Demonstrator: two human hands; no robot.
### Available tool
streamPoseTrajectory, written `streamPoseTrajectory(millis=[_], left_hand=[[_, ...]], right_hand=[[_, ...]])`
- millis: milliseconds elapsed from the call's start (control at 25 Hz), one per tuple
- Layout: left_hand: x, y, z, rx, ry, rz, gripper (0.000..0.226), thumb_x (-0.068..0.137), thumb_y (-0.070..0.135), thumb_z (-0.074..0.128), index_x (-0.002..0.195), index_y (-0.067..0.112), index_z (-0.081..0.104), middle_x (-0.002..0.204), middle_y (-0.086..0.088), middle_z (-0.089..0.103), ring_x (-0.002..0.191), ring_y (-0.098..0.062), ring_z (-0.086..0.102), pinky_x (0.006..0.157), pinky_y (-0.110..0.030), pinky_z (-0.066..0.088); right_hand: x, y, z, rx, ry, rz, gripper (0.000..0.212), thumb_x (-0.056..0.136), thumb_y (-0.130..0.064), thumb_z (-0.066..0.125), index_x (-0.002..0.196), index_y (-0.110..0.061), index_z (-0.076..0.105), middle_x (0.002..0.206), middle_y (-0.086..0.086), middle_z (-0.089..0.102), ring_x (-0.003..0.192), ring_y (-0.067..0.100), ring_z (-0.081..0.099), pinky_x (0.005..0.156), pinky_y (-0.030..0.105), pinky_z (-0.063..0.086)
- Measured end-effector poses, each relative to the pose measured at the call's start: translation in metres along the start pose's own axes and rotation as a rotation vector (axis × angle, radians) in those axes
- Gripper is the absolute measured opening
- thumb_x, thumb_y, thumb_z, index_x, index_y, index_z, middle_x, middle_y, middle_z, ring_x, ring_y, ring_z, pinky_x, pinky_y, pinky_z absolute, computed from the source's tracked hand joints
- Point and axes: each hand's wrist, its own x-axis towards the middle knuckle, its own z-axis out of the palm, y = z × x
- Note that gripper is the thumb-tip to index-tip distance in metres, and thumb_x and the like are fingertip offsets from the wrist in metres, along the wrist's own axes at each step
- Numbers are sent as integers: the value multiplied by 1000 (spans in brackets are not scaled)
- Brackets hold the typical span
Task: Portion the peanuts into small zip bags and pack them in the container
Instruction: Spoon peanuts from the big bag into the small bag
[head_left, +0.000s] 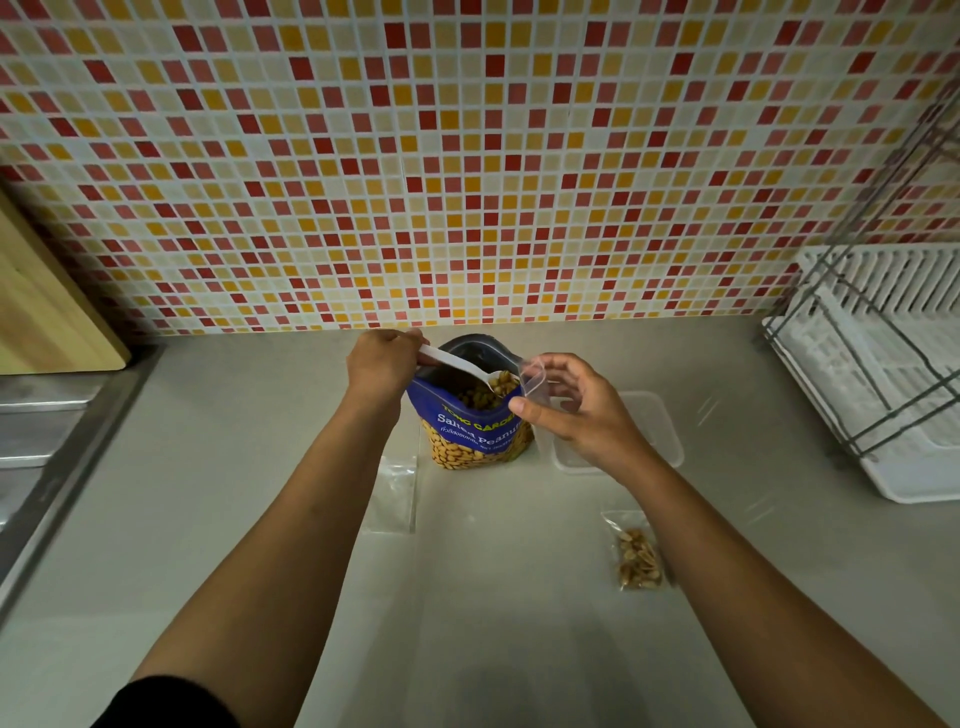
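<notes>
Peanuts fill the blue peanut bag (475, 431), standing open on the grey counter (260, 467) near the tiled wall. Over its mouth, the left hand (382, 364) is closed around a white spoon (467, 366) loaded with nuts. Just right of the bag, the right hand (576, 410) pinches a small clear zip bag (535, 382), fingers half curled. Behind that hand sits the clear container (660, 426). Nearer the person lie a filled zip bag (636, 556) and, left of the blue bag, an empty one (395, 491).

Open near surface, crowded far middle

Near surface (493, 623) lies open; peanut pouch (475, 431), container (660, 426), filled bag (639, 558) and dish rack (883, 374) block far-right.
</notes>
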Motion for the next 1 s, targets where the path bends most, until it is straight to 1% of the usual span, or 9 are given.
streamPoseTrajectory(millis=[120, 280, 360, 400, 520, 600, 800, 920, 1000], left_hand=[[3, -1, -5, -13, 17, -40, 13, 94, 24, 52, 103, 15, 54, 99, -2, 60, 95, -18, 57, 76, -31, 41], [7, -2, -19, -41, 43, -102, 9, 95, 23, 48, 94, 15, 53, 103, -6, 63, 101, -22, 61, 78, -33, 36], [8, -2, -26, -21, 56, -112, 12, 96, 22, 47, 88, 15, 53, 103, -7, 63, 101, -23, 62, 81, -34, 38], [9, -1, -30, -23, 64, -118, 13, 96, 22, 47, 89, 14, 55, 102, -7, 63, 99, -22, 62, 83, -34, 40], [9, 8, -39, -94, 83, -122, 24, 96, 22, 48, 115, 11, 56, 108, -7, 65, 95, -19, 64, 79, -30, 40], [8, 18, -44, -162, 90, -121, 29, 96, 22, 49, 123, 14, 52, 114, -5, 65, 94, -17, 64, 76, -28, 39], [2, 37, -43, -133, 39, -65, 29, 95, 21, 51, 123, 14, 52, 116, -4, 65, 91, -15, 63, 57, -21, 38], [1, 46, -38, -60, 31, -13, 25, 94, 23, 52, 117, 13, 55, 114, -4, 66, 90, -16, 64, 61, -19, 39], [-3, 54, -34, -6, 8, 86, 18, 94, 23, 52, 107, 12, 59, 110, -4, 67, 88, -16, 65, 62, -19, 44]], right_hand=[[-1, -2, 0, 41, 55, -1, 48, 71, -32, 78, 112, -29, 53, 116, -10, 61, 110, 12, 55, 86, 26, 48], [-1, -9, 0, -27, 149, -22, 51, 69, -27, 81, 112, -25, 55, 111, -10, 59, 105, 10, 53, 69, 3, 42], [-1, -14, 1, -112, 152, -38, 54, 69, -27, 81, 116, -20, 55, 110, -8, 58, 102, 9, 52, 65, 0, 40], [-1, -17, 3, -163, 149, -50, 55, 69, -27, 81, 117, -19, 55, 109, -8, 58, 101, 9, 51, 68, 3, 42], [4, -21, 9, -356, 162, -104, 59, 66, -34, 82, 116, -19, 56, 109, -4, 61, 102, 15, 54, 85, 33, 50], [8, -25, 14, -466, 159, -97, 61, 65, -39, 81, 117, -19, 55, 112, -3, 62, 106, 19, 53, 89, 43, 49], [17, -28, 26, -517, 134, -56, 63, 64, -48, 78, 117, -22, 55, 118, -4, 62, 110, 18, 52, 91, 45, 48], [19, -29, 30, -382, 132, -15, 62, 62, -48, 78, 113, -24, 55, 115, -6, 62, 108, 15, 55, 90, 43, 51], [18, -32, 32, -308, 142, 0, 59, 64, -46, 79, 112, -23, 56, 115, -6, 62, 107, 14, 55, 91, 39, 50]])
